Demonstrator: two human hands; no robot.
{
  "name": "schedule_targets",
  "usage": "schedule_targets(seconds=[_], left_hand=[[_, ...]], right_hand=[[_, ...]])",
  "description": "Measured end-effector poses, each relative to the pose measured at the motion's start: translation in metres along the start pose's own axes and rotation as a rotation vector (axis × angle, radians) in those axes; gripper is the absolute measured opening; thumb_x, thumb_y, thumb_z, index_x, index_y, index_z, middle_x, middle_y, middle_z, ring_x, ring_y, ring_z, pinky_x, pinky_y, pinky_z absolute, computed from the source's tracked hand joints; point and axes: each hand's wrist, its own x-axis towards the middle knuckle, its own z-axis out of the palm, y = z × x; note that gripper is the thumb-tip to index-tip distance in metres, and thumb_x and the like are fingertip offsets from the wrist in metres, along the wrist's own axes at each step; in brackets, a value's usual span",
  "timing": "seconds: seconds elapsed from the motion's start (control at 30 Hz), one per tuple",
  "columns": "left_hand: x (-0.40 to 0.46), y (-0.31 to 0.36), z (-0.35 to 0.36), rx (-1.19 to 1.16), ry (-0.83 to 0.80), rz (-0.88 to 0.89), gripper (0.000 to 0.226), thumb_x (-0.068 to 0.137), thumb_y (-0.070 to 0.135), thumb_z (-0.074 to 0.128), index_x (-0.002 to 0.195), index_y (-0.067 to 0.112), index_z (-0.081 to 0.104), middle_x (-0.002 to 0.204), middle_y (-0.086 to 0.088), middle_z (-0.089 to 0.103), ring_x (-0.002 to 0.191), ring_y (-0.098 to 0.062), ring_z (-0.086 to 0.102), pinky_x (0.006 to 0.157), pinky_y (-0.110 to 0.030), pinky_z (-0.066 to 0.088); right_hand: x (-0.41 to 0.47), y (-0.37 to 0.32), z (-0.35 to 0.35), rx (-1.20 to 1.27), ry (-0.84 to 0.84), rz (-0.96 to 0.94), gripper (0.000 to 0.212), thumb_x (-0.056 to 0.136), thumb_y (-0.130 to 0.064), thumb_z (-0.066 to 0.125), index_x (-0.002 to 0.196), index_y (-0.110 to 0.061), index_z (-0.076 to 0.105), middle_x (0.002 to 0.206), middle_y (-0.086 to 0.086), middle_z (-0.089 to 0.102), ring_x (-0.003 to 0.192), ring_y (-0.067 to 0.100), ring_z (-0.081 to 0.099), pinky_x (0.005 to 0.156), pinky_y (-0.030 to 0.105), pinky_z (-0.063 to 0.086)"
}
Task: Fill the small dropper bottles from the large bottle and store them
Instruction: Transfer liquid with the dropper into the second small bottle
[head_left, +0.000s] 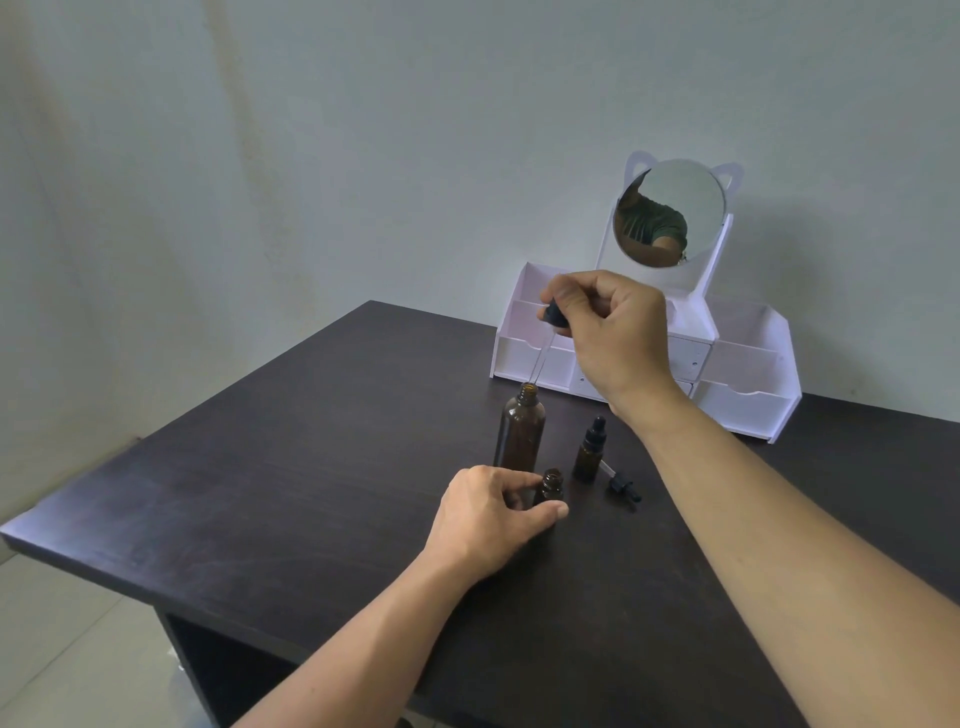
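Right hand (615, 332) pinched the long dropper (550, 332) by its black bulb, glass tip just above the open neck of the large amber bottle (521, 434), upright mid-desk (260, 493). Left hand (491, 512) gripped the uncapped small bottle (549, 488) at the big one's 5 o'clock. Capped small bottle (589, 452) stood at approx. 3 o'clock, a loose dropper cap (623, 487) lying just beside it; white organizer w/ mirror (748, 364) at 12.

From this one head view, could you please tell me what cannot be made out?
- Liquid level in the large bottle: dark amber glass hides it.
- Lower part of the open small bottle: left hand covers it.
- Dropper bulb: right hand hides it.
- Organizer drawer contents: fronts closed.
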Motion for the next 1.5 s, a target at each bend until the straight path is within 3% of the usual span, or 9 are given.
schedule_targets(seconds=[0.17, 0.27, 0.47, 0.63, 0.9, 1.37, 1.5], left_hand=[[0.000, 0.001, 0.001, -0.026, 0.024, 0.016, 0.060, 0.070, 0.058, 0.077, 0.119, 0.024, 0.069, 0.060, 0.012, 0.054, 0.057, 0.000, 0.053, 0.062, -0.013, 0.042], [-0.001, 0.001, 0.001, -0.033, 0.016, 0.043, 0.060, 0.071, 0.058, 0.076, 0.122, 0.027, 0.067, 0.058, 0.012, 0.050, 0.054, 0.000, 0.050, 0.061, -0.012, 0.041], [-0.001, 0.002, -0.001, -0.010, -0.010, 0.053, 0.059, 0.077, 0.055, 0.072, 0.126, 0.023, 0.064, 0.077, 0.007, 0.066, 0.072, -0.007, 0.063, 0.073, -0.023, 0.055], [-0.001, 0.004, -0.002, -0.005, -0.018, 0.045, 0.058, 0.079, 0.053, 0.071, 0.127, 0.021, 0.063, 0.093, 0.004, 0.071, 0.081, -0.007, 0.066, 0.081, -0.026, 0.057], [-0.002, 0.004, -0.002, -0.016, -0.025, 0.017, 0.058, 0.078, 0.052, 0.072, 0.127, 0.021, 0.063, 0.089, 0.003, 0.070, 0.080, -0.008, 0.066, 0.080, -0.028, 0.057], [-0.002, 0.004, -0.002, -0.022, -0.021, 0.001, 0.058, 0.077, 0.052, 0.073, 0.126, 0.021, 0.064, 0.093, 0.000, 0.072, 0.084, -0.011, 0.067, 0.083, -0.030, 0.057], [-0.003, 0.004, -0.002, -0.035, -0.002, -0.016, 0.058, 0.075, 0.055, 0.074, 0.123, 0.022, 0.067, 0.083, 0.005, 0.068, 0.080, -0.009, 0.066, 0.079, -0.027, 0.056]], right_hand=[[-0.010, 0.014, 0.009, -0.029, -0.050, 0.054, 0.017, 0.092, -0.019, 0.064, 0.084, -0.006, 0.073, 0.072, 0.002, 0.072, 0.071, 0.014, 0.072, 0.080, 0.042, 0.060], [-0.016, 0.022, 0.013, -0.048, -0.094, 0.091, 0.018, 0.092, -0.020, 0.064, 0.084, -0.007, 0.073, 0.075, 0.005, 0.074, 0.074, 0.019, 0.073, 0.081, 0.044, 0.059], [-0.024, 0.032, 0.017, -0.096, -0.125, 0.118, 0.017, 0.092, -0.023, 0.063, 0.082, -0.015, 0.073, 0.075, 0.000, 0.073, 0.076, 0.021, 0.072, 0.079, 0.044, 0.059], [-0.027, 0.034, 0.016, -0.134, -0.148, 0.114, 0.021, 0.094, -0.023, 0.060, 0.083, -0.012, 0.073, 0.076, 0.000, 0.072, 0.076, 0.017, 0.070, 0.078, 0.034, 0.059], [-0.031, 0.036, 0.016, -0.135, -0.150, 0.094, 0.022, 0.095, -0.020, 0.059, 0.082, -0.011, 0.074, 0.076, -0.001, 0.073, 0.070, 0.007, 0.069, 0.070, 0.020, 0.057], [-0.031, 0.033, 0.015, -0.113, -0.130, 0.102, 0.022, 0.096, -0.019, 0.057, 0.081, -0.012, 0.072, 0.077, 0.000, 0.073, 0.077, 0.018, 0.070, 0.079, 0.042, 0.059], [-0.018, 0.022, 0.008, -0.010, -0.063, 0.074, 0.021, 0.094, -0.018, 0.060, 0.076, -0.019, 0.071, 0.076, 0.006, 0.073, 0.078, 0.024, 0.072, 0.084, 0.048, 0.057]])
